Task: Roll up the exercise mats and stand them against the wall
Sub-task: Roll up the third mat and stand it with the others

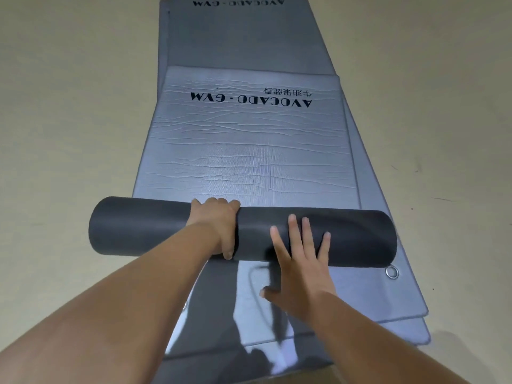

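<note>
forearms lead to the right hand (302, 261), flat with fingers spread on the dark roll (155, 228); the left hand (217, 231) curls over it, gripping. the top mat (249, 151) looks about half rolled, on a stack of flat mats (388, 303) on the floor (69, 120). those are left; nothing stands against a wall.

Even light, mat (249, 151) sheen, edges seemingly stretched

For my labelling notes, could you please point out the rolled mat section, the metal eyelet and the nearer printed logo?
rolled mat section (357, 236): head view, its bare dark right half.
metal eyelet (387, 272): head view, the ring's left rim.
nearer printed logo (250, 99): head view, middle of the lettering.
</note>
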A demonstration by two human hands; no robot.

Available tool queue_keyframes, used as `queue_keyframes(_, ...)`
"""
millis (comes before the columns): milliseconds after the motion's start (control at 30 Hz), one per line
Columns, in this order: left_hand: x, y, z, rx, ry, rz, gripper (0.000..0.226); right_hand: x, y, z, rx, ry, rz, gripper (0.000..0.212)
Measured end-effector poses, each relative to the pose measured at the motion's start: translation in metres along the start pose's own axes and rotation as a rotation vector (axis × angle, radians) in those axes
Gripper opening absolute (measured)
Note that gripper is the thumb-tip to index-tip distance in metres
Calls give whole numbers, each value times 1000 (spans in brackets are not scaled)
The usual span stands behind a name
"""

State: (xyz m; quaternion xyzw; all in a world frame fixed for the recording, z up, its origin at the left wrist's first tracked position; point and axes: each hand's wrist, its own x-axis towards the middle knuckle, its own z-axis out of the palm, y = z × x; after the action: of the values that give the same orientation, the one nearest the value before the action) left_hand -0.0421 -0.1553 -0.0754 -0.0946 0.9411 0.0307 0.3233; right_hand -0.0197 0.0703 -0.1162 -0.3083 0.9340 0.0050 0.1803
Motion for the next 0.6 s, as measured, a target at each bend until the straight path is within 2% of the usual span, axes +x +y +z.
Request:
queue_keyframes(67, -5, -3, 12, -14, 79, -1, 123, 15, 0, -7, -8, -63, 26, 139)
queue_keyframes(100, -10, -4, 21, -25, 163, 8, 128, 25, 0, -11, -18, -63, 32, 141)
queue_keyframes(200, -25, -5, 57, -43, 481, 76, 116, 57, 9, -30, -33, -64, 49, 146)
queue_keyframes(233, -29, -5, 69, -43, 519, 75, 116, 66, 12, -37, -38, -72, 46, 145)
queue_keyframes(367, -26, -2, 85, -19, 336, -27, 139, 84, 16, -54, 9, -79, 38, 135)
queue_keyframes(533, 14, -8, 40, -7, 308, -47, 148, 58, 5, -20, 29, 169, -20, 131)
queue_keyframes(600, 31, -14, 18, -32, 275, -38, 151, 60, 9, -11, 2, 173, 3, 137)
